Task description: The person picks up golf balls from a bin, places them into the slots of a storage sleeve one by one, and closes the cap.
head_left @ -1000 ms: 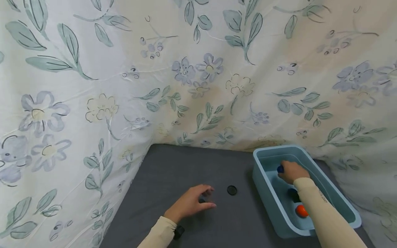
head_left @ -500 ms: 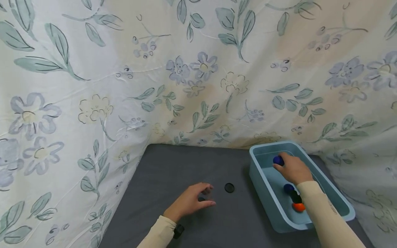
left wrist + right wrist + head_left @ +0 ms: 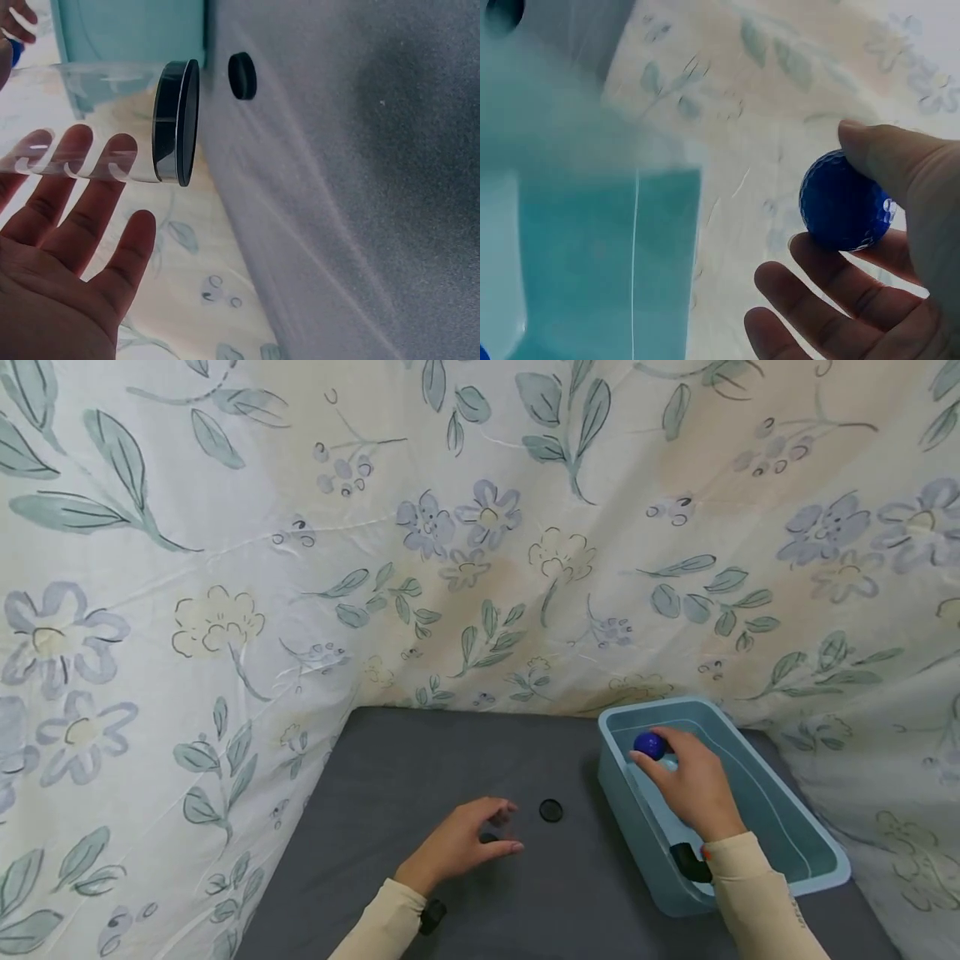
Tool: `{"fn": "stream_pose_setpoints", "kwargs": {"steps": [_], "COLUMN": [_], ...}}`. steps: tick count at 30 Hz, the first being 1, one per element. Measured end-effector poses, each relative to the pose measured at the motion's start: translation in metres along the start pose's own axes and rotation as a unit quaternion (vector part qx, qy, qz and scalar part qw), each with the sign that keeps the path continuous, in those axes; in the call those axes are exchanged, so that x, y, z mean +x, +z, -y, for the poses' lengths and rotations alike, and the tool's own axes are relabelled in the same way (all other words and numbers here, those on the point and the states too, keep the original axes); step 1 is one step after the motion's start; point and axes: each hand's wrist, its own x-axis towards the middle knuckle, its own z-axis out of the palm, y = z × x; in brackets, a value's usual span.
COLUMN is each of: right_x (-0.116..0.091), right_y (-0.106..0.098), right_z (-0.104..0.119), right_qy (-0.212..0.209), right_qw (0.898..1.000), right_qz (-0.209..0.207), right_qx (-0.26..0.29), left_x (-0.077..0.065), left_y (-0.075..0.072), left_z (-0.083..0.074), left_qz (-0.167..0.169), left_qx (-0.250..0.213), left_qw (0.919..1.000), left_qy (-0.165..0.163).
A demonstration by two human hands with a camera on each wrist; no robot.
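My right hand [image 3: 693, 785] pinches a blue golf ball [image 3: 649, 745] between thumb and fingers, above the left side of the light-blue bin [image 3: 633, 839]. In the right wrist view the ball's dimples [image 3: 844, 199] show plainly. My left hand [image 3: 453, 850] holds a clear cylindrical container [image 3: 105, 97] with a black end [image 3: 176, 124] towards the table. Its fingers lie round the clear wall. The head view barely shows this container. A small round black cap [image 3: 551, 811] lies on the table between the hands.
Inside the bin lies a black curved thing [image 3: 688, 862], partly hidden by the right wrist. A sliver of orange shows beside it. At the right wrist view's lower left corner is a bit of blue [image 3: 483, 352]. Floral cloth [image 3: 442, 635] hangs behind the dark grey table [image 3: 420, 760].
My right hand has lifted the blue golf ball from inside the bin and moved left with it. The left hand stays in place. The head view has shifted slightly.
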Motion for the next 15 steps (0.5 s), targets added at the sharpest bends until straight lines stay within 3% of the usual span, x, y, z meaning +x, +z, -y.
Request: {"fn": "stream_pose_setpoints", "kwargs": {"steps": [4, 15], "right_x": [-0.011, -0.037], "right_y": [0.009, 0.055], "right_z": [0.018, 0.049], "right_qy": [-0.004, 0.016], "right_qw": [0.999, 0.989], "right_qz": [-0.020, -0.019], "right_qx": [0.041, 0.147], "left_x": [0.002, 0.003], "left_y": [0.000, -0.001], "left_z": [-0.001, -0.004], "left_qz": [-0.004, -0.014], "left_qx": [0.003, 0.010], "left_qw": [0.9999, 0.9997], "left_qy": [0.014, 0.019]}}
